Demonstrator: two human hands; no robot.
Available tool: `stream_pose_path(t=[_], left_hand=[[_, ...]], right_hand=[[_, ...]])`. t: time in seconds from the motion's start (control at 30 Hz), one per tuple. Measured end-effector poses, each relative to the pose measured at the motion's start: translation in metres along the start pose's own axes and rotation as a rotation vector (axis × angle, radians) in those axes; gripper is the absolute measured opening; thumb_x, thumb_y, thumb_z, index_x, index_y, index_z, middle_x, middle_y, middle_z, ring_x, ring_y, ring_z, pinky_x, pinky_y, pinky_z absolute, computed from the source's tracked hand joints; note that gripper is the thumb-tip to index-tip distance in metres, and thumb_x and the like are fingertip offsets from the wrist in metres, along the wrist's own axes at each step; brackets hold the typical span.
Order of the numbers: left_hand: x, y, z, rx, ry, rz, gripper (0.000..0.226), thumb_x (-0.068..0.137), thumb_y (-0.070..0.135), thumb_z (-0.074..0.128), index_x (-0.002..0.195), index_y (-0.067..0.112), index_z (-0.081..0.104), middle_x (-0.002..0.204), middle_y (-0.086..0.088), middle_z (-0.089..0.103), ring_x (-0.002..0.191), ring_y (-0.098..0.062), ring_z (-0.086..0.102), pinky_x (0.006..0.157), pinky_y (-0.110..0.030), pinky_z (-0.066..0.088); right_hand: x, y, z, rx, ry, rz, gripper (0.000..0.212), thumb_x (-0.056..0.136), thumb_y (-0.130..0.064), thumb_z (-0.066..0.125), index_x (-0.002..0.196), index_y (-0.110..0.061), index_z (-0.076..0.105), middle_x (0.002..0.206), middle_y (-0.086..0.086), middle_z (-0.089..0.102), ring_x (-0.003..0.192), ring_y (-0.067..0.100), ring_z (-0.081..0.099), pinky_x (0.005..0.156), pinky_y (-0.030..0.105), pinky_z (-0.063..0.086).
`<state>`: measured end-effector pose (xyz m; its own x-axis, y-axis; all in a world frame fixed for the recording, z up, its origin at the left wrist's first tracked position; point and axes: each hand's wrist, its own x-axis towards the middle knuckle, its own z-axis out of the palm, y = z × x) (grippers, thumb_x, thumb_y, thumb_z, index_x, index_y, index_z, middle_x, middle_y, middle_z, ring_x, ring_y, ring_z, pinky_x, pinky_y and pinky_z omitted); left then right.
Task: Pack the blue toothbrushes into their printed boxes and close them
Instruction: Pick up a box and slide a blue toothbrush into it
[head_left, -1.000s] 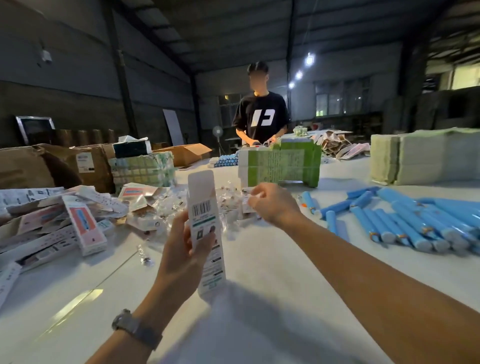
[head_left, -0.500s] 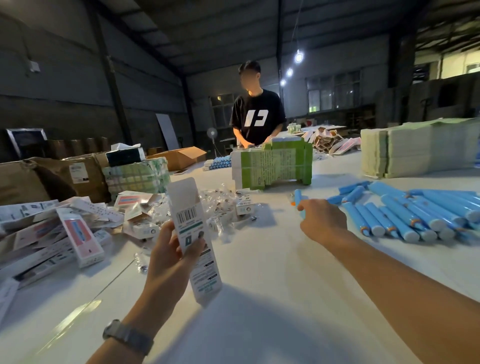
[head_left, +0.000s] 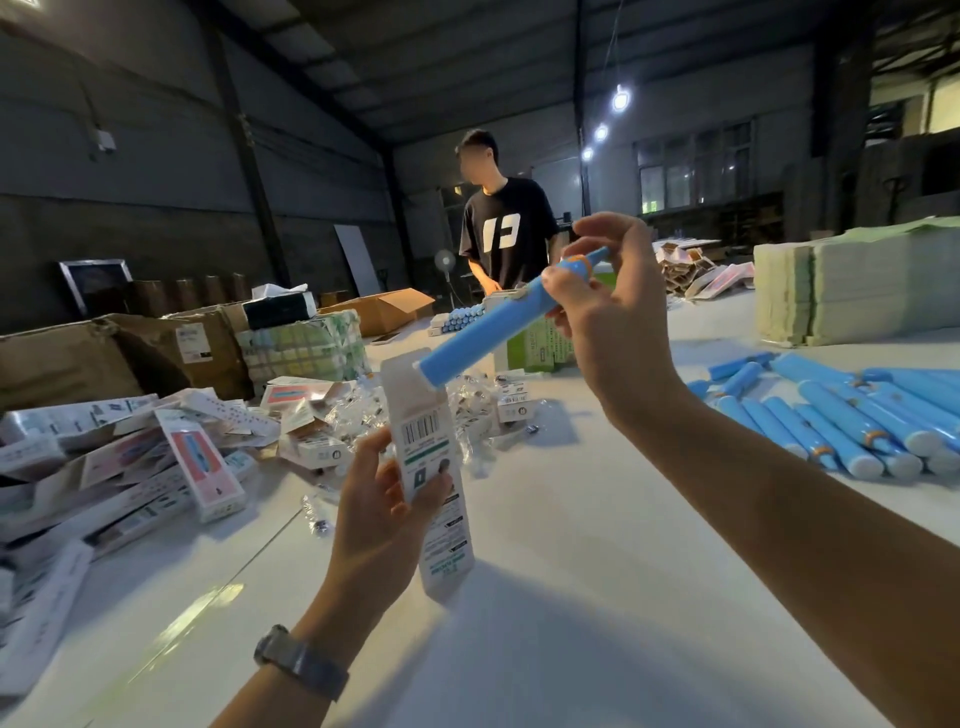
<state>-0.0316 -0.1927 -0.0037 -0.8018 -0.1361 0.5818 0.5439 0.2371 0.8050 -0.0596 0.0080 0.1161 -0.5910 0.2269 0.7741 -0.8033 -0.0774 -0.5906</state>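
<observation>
My left hand (head_left: 382, 499) grips a white printed box (head_left: 431, 467) upright above the table, its top flap open and its barcode side toward me. My right hand (head_left: 605, 312) pinches a blue toothbrush (head_left: 491, 325) near its orange-ringed end. The toothbrush slants down to the left, and its lower end sits at the box's open mouth. Several more blue toothbrushes (head_left: 841, 415) lie in a row on the table at the right.
A heap of printed boxes (head_left: 130, 457) and clear wrappers (head_left: 467, 410) covers the left of the white table (head_left: 571, 597). Cardboard cartons (head_left: 104, 358) stand behind it. A person in a black T-shirt (head_left: 506, 234) stands across the table. Stacked pale sheets (head_left: 852, 291) sit far right.
My right hand picked a blue toothbrush from the table at the right and brought it up to the open top of the box. My left hand has kept holding the box.
</observation>
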Motion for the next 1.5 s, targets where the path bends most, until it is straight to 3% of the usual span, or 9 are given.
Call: stream_pose_path(t=[0.23,0.47,0.63,0.73,0.9,1.07,1.3,1.4,1.5], left_hand=[[-0.005,0.008,0.010,0.179,0.019,0.013,0.066,0.088,0.000,0.067,0.094,0.061,0.044,0.104,0.041,0.062,0.102,0.014,0.061,0.091,-0.054,0.049],[-0.006,0.005,0.010,0.274,0.024,0.121,0.046,0.091,0.005,0.065,0.103,0.043,0.041,0.098,0.048,0.059,0.094,0.016,0.062,0.059,-0.007,0.047],[-0.011,0.007,0.009,0.313,0.030,0.185,0.037,0.088,0.015,0.067,0.108,0.037,0.044,0.108,0.026,0.068,0.098,-0.004,0.068,0.075,-0.023,0.059],[-0.015,0.012,0.012,0.330,0.004,0.198,0.036,0.082,0.032,0.063,0.111,0.040,0.043,0.118,0.012,0.067,0.105,-0.013,0.068,0.084,-0.038,0.060],[-0.015,0.011,0.015,0.343,0.014,0.153,0.044,0.090,0.010,0.067,0.111,0.042,0.044,0.122,0.000,0.067,0.107,-0.021,0.067,0.085,-0.052,0.059],[-0.011,0.006,0.011,0.329,0.068,0.147,0.047,0.088,0.004,0.069,0.112,0.037,0.046,0.110,0.008,0.071,0.099,-0.013,0.069,0.081,-0.044,0.060],[0.002,-0.005,-0.004,0.427,0.169,0.228,0.046,0.088,0.005,0.071,0.118,0.025,0.043,0.103,0.016,0.066,0.085,-0.004,0.069,0.066,-0.012,0.055],[0.011,-0.015,-0.023,0.521,0.301,0.221,0.041,0.091,0.008,0.068,0.125,0.012,0.044,0.115,0.005,0.059,0.093,-0.016,0.063,0.065,-0.007,0.048],[0.021,-0.024,-0.043,0.338,0.493,0.008,0.040,0.097,0.012,0.060,0.131,0.014,0.040,0.127,-0.011,0.062,0.107,-0.031,0.064,0.081,-0.035,0.055]], right_hand=[[-0.013,-0.013,0.010,-0.354,-0.044,-0.433,0.043,0.083,-0.001,0.065,0.122,-0.001,0.046,0.119,0.012,0.053,0.097,0.026,0.062,0.078,0.032,0.058],[-0.018,-0.019,0.015,-0.348,-0.108,-0.580,0.052,0.077,0.001,0.075,0.121,0.003,0.048,0.119,0.020,0.051,0.085,0.023,0.062,0.061,0.013,0.053],[-0.015,-0.026,0.013,-0.320,-0.078,-0.618,0.053,0.075,0.000,0.077,0.119,0.002,0.049,0.118,0.008,0.051,0.077,0.014,0.064,0.060,0.014,0.054],[-0.013,-0.021,0.012,-0.354,-0.131,-0.619,0.048,0.077,-0.002,0.076,0.117,-0.002,0.050,0.114,0.000,0.051,0.072,0.013,0.064,0.055,0.020,0.054],[-0.021,-0.004,0.012,-0.440,-0.270,-0.602,0.034,0.081,-0.005,0.072,0.110,-0.004,0.053,0.118,0.005,0.057,0.072,0.023,0.064,0.050,0.034,0.054],[-0.039,0.014,0.018,-0.555,-0.377,-0.600,0.020,0.087,-0.014,0.062,0.105,-0.009,0.057,0.103,0.004,0.064,0.089,0.011,0.054,0.062,0.019,0.045],[-0.062,0.035,0.025,-0.636,-0.702,-0.367,0.027,0.093,-0.025,0.058,0.119,-0.020,0.054,0.126,0.007,0.061,0.127,0.027,0.042,0.093,0.046,0.044],[-0.059,0.042,0.023,-0.582,-0.681,-0.369,0.034,0.091,-0.024,0.058,0.124,-0.023,0.053,0.131,-0.001,0.058,0.130,0.021,0.038,0.099,0.036,0.038],[-0.050,0.059,0.026,-0.517,-0.523,-0.208,0.030,0.088,-0.020,0.057,0.117,-0.023,0.059,0.115,-0.008,0.060,0.113,0.010,0.043,0.091,0.021,0.038]])
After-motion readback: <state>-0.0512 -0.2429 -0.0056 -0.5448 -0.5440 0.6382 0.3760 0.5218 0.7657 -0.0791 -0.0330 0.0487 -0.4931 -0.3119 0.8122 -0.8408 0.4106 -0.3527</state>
